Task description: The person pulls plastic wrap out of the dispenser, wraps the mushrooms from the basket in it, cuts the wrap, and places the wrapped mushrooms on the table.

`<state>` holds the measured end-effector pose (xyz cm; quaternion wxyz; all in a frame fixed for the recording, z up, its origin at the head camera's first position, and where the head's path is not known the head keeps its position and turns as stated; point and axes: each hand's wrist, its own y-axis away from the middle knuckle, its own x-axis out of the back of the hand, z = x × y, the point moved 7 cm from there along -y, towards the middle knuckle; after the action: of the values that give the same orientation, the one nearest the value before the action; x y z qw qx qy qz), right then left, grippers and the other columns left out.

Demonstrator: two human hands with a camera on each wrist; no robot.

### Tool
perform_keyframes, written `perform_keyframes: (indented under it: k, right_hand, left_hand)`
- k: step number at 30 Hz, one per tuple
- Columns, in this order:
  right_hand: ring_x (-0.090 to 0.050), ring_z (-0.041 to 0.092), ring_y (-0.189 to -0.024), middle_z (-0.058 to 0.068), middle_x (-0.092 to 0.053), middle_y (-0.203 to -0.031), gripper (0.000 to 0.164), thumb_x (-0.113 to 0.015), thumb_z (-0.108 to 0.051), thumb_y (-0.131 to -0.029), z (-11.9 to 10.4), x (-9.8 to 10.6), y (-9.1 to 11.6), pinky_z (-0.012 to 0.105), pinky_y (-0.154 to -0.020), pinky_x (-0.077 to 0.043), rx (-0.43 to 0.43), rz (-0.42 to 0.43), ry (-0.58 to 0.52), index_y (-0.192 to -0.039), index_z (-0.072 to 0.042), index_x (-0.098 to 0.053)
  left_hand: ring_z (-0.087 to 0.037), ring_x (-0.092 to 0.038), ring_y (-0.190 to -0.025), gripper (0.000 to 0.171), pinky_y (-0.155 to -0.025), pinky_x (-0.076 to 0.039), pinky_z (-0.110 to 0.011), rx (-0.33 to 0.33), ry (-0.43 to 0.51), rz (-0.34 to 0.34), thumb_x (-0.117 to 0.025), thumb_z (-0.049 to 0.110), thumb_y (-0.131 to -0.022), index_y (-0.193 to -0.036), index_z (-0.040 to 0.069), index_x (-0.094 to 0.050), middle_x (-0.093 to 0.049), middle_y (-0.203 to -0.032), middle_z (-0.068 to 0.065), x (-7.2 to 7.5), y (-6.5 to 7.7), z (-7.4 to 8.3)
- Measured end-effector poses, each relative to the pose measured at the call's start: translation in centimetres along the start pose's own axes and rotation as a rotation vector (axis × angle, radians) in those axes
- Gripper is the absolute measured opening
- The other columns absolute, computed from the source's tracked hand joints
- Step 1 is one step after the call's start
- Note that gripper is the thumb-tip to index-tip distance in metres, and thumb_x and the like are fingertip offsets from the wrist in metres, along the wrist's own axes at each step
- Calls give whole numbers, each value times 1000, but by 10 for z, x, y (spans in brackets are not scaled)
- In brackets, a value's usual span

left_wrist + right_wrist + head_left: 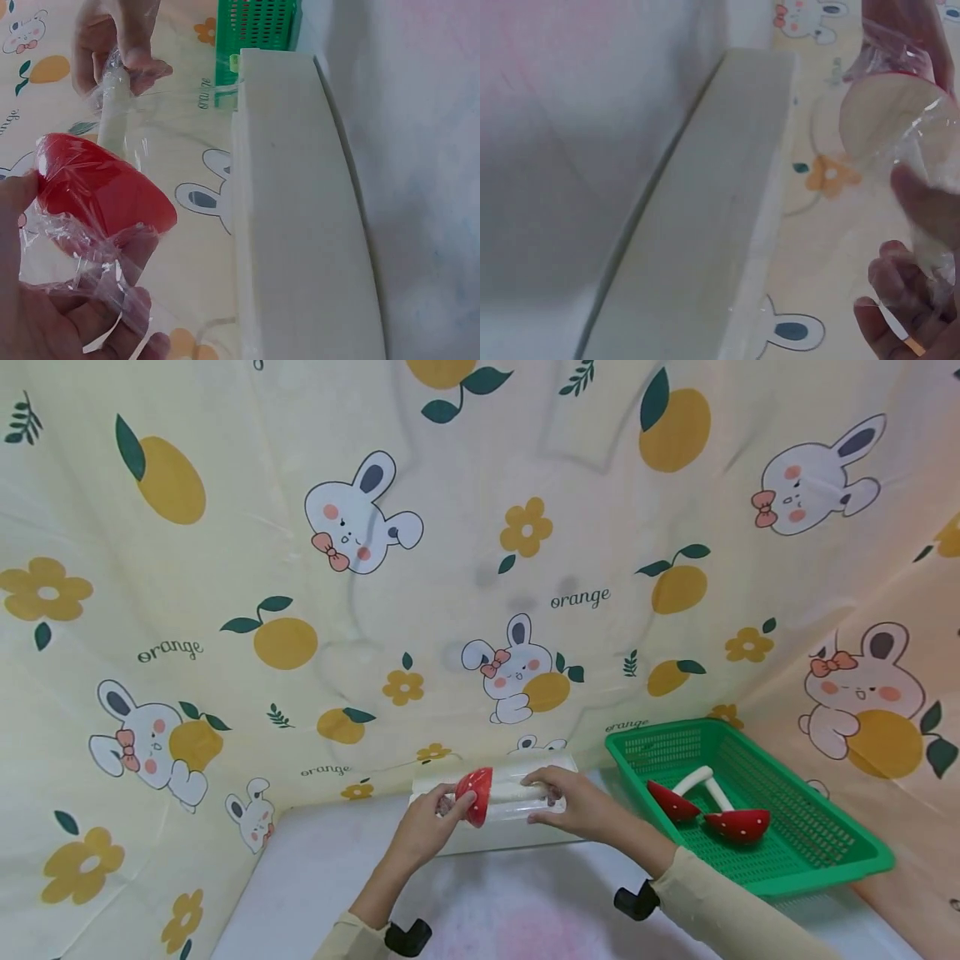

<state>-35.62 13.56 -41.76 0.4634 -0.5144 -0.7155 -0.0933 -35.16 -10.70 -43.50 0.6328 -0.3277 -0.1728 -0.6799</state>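
Observation:
A toy mushroom with a red, white-dotted cap and a pale stem is held sideways above a long white box. Clear plastic wrap covers it, crumpled at both ends. My left hand grips the cap through the wrap, thumb on its rim and fingers beneath. At the stem end, my right hand pinches the bunched wrap; whether it also grips the stem is hard to tell. The cap's pale flat underside faces the right hand.
To the right stands a green basket holding two more red-capped mushrooms, stems leaning together. Behind the white box hangs a cloth printed with rabbits and oranges. Pale tabletop extends in front of the box.

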Motion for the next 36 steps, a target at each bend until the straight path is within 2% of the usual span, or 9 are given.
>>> perform_keyframes:
  k: [5, 10, 14, 18, 20, 22, 24, 30, 36]
  right_hand:
    - [-57, 9, -80, -13, -61, -88, 40, -80, -24, -87, 1, -4, 0, 23, -71, -56, 40, 29, 41, -122, -19, -61]
    - [-55, 8, -79, -14, -60, -84, 30, -77, -25, -89, 5, -7, 0, 28, -73, -55, 82, 56, 40, -113, -18, -61]
    - [-55, 8, -82, -14, -62, -92, 26, -77, -27, -89, 13, -8, -1, 30, -75, -55, 55, 84, 37, -112, -23, -64]
    - [-56, 8, -86, -13, -64, -99, 25, -78, -28, -88, 19, -5, -3, 26, -77, -54, 17, 122, 41, -111, -22, -68]
    - [-58, 9, -87, -11, -66, -101, 26, -78, -27, -88, 19, -5, -5, 28, -79, -55, 13, 131, 32, -112, -21, -69]
    - [-59, 8, -88, -10, -68, -104, 27, -78, -27, -89, 19, -7, -7, 29, -80, -56, 17, 129, 17, -114, -20, -69]
    - [-60, 9, -88, -9, -69, -105, 28, -77, -27, -89, 18, -8, -9, 31, -81, -56, 26, 131, 7, -114, -20, -69]
    - [-60, 10, -87, -8, -70, -106, 26, -78, -25, -88, 15, -1, -16, 29, -78, -56, 61, 181, 18, -112, -20, -70]
    - [-64, 11, -89, -5, -72, -108, 27, -78, -23, -88, 9, 12, -24, 35, -79, -58, 102, 210, 26, -113, -14, -72]
  left_hand:
    - [-19, -58, -88, 73, -67, -48, -32, 41, 9, -23, -49, 72, -92, -135, 14, -58, -69, -102, -3, -6, -1, -10]
    - [-19, -59, -86, 69, -67, -46, -32, 18, 76, -53, -47, 70, -94, -141, 19, -48, -67, -95, -2, -9, -1, -12]
    - [-21, -55, -92, 67, -70, -48, -33, -11, 110, -97, -61, 61, -92, -146, 26, -41, -62, -101, -2, -12, -2, -14]
    - [-22, -53, -99, 73, -73, -50, -33, -42, 115, -128, -78, 47, -85, -146, 29, -41, -58, -108, -2, -15, -4, -20]
    - [-22, -52, -99, 71, -73, -50, -31, -51, 115, -122, -80, 43, -84, -143, 28, -44, -58, -108, -1, -14, -5, -22]
    - [-21, -53, -96, 67, -71, -51, -30, -59, 101, -102, -80, 45, -83, -139, 27, -48, -58, -106, 0, -12, -7, -24]
    - [-20, -52, -99, 66, -73, -52, -29, -61, 83, -69, -80, 49, -81, -136, 26, -51, -57, -111, 0, -10, -8, -25]
    - [-25, -49, -121, 68, -91, -54, -43, -70, 57, 19, -83, 47, -79, -136, 24, -55, -54, -134, -1, -1, -11, -19]
    - [-23, -56, -118, 64, -93, -54, -46, -48, 47, 38, -78, 47, -84, -138, 23, -53, -63, -123, 0, 2, -15, -9]
